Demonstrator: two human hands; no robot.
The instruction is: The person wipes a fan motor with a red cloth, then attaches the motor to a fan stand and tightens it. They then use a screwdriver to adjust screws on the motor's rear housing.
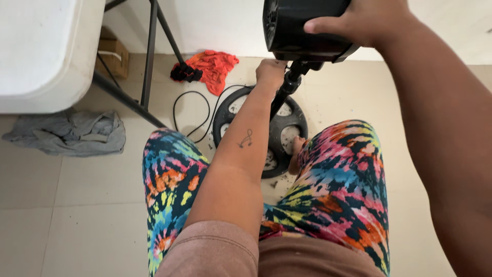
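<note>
While seated, hands (359, 20) on fan (302, 25).

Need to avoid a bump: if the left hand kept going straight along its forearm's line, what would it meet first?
The left hand already touches the underside of the black fan motor housing, beside the stand pole, so probably that housing; depth is unclear.

A single package showed: a small brown cardboard box (114, 57) stood on the floor under the white tabletop (41, 51), against the wall, beside the dark metal legs. No labels, signs or screens appeared.
</note>
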